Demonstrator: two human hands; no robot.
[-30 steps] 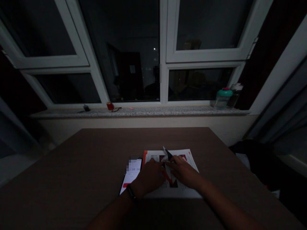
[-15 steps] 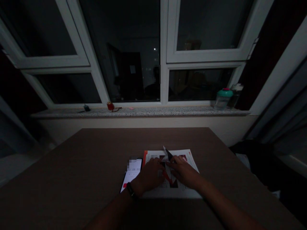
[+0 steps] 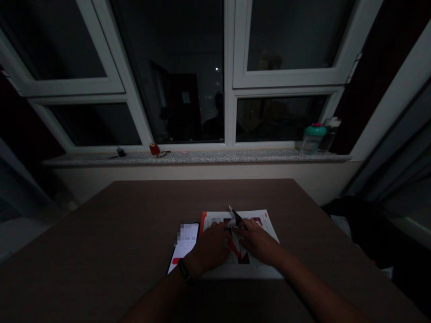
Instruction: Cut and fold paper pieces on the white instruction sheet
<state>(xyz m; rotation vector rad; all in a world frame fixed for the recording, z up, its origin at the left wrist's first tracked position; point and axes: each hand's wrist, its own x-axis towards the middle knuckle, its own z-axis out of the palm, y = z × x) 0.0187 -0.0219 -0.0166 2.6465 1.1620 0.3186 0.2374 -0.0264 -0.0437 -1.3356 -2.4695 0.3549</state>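
On a brown wood-grain table (image 3: 134, 229) lies a printed white sheet with red and black patches (image 3: 266, 229). Above it, my left hand (image 3: 210, 248) and my right hand (image 3: 259, 242) meet over a folded piece of white and dark paper (image 3: 235, 220), whose tip stands up between my fingertips. A red strip (image 3: 235, 249) shows just below my fingers, and its full shape is hidden. My left wrist wears a black band (image 3: 183, 271) and lies beside a phone with a lit screen (image 3: 186, 246).
Along the stone windowsill (image 3: 202, 157) stand a green-lidded clear bottle (image 3: 312, 139), a second bottle (image 3: 330, 134), a small red jar (image 3: 154, 149) and a dark small object (image 3: 121, 152). Dark cloth (image 3: 346, 220) lies beyond the table's right edge. The room is dim.
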